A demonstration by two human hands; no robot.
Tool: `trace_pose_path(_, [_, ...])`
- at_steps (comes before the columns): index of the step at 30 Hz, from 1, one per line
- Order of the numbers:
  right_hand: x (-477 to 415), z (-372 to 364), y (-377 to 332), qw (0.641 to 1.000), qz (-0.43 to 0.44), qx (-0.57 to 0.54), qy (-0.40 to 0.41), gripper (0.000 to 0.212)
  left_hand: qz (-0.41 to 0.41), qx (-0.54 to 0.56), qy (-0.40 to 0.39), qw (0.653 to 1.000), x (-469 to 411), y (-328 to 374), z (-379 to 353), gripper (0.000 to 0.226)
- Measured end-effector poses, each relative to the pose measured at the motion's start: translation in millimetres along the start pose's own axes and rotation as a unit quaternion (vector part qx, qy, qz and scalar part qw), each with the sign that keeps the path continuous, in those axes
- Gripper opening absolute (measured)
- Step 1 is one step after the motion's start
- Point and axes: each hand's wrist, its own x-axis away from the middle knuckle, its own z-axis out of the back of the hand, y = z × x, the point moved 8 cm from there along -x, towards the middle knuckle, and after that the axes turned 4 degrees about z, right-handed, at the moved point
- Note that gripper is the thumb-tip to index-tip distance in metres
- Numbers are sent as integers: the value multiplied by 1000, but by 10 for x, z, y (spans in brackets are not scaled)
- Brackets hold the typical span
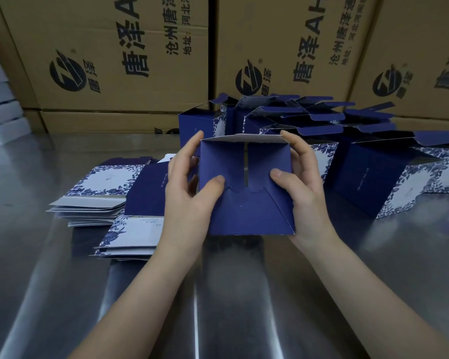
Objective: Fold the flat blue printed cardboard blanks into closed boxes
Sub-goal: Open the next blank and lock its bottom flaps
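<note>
Above the steel table (62,294), we grip a half-folded box (246,211), left hand (187,193) and right hand (303,193) curled round its sides, thumbs pressing its flaps, while erected boxes (373,182) behind stand with tops open and flat blanks (101,182) wait.

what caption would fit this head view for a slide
Left hand and right hand grip a blue box, thumbs pressing its flaps; flat blanks lie left, open boxes behind, on a steel table.

Before you: one half-folded box (246,203), two piles of flat blanks (99,187) (130,237), several overlapping open boxes (386,177), at least three brown cartons (101,47).
</note>
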Motion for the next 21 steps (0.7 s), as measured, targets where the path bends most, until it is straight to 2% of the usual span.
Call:
trace_pose_path(3, [8,-17,13,1000,-13,3,-5,51,10,40,-23,999,-16,-40,-32,52])
trace_pose_path(8, [0,-42,40,1000,-26,-12,-12,42,-1,56,-15,998,-29,-59,-35,35])
trace_pose_path(16, [4,-40,66,999,-32,-30,-10,41,-18,-19,-11,1000,-11,-77,-34,45])
trace_pose_path(21, [6,-35,76,999,-30,-22,-10,41,-15,-1,-13,1000,-10,-65,-42,45])
